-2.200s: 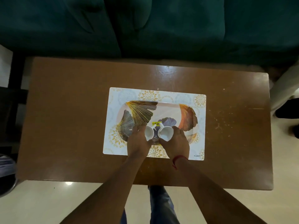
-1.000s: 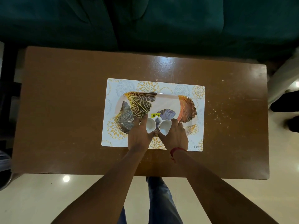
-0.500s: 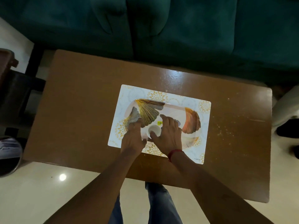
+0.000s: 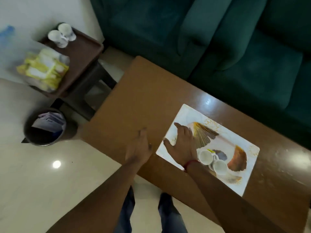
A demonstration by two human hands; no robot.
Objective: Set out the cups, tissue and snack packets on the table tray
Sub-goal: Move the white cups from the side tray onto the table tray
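Two cups sitting on the leaf-patterned tray, both hands hovering empty to its left.

At far left, a dark bin (image 4: 45, 127) is standing on the pale floor, and above it a brown side tray (image 4: 80, 52) is carrying yellow-and-white snack packets (image 4: 44, 69) with two more white cups (image 4: 61, 35) behind them, all blurred. Moving right, the left hand (image 4: 139, 147) is hanging flat over the brown table (image 4: 134, 101), fingers together and gripping nothing. The right hand (image 4: 181, 142) is spreading its fingers wide above the left edge of the tray (image 4: 235, 161), empty too. Just beside its wrist, two white cups (image 4: 212, 161) are standing close together on the tray, which is lying on a pale placemat (image 4: 184, 113). A green sofa (image 4: 218, 39) is filling the top right.
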